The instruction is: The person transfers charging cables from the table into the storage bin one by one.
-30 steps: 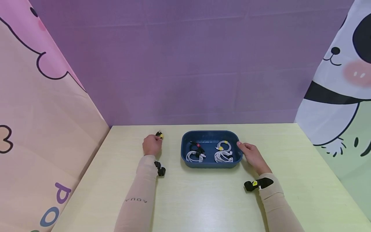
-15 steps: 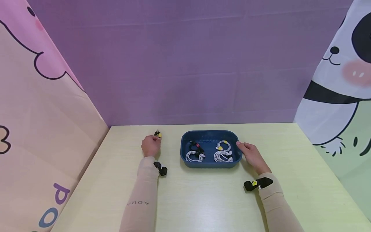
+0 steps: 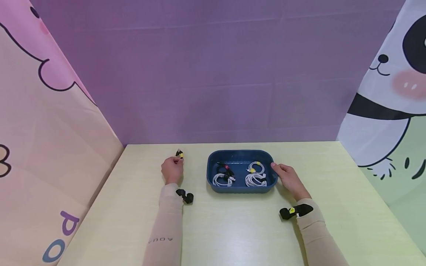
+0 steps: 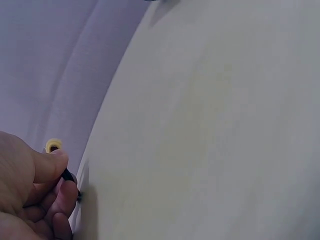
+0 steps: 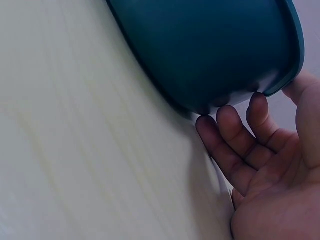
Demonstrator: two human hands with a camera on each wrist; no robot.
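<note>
In the head view my left hand [image 3: 172,170], at the left of the table, pinches a small black cable [image 3: 179,153] with a yellow band. In the left wrist view, thumb and curled fingers close on the black cable [image 4: 67,175], its yellow band [image 4: 53,144] showing above the thumb; the rest is hidden. My right hand [image 3: 291,179] grips the right end of a dark blue plastic bin [image 3: 242,189], thumb at the rim. From the right wrist, fingertips [image 5: 230,120] touch the bin's outer wall [image 5: 200,55]. Coiled white cables [image 3: 256,180] and a black cable [image 3: 221,169] lie inside.
The pale wooden table [image 3: 229,229] ends at a purple cloth backdrop [image 3: 213,74]. Printed cartoon cloths stand along the left [image 3: 60,155] and right [image 3: 392,140] sides. The bin stands near the table's back edge, right of the left hand.
My left hand has moved slightly left and toward me with the black cable, and its forearm has swung a little to the right. The right hand stays on the bin.
</note>
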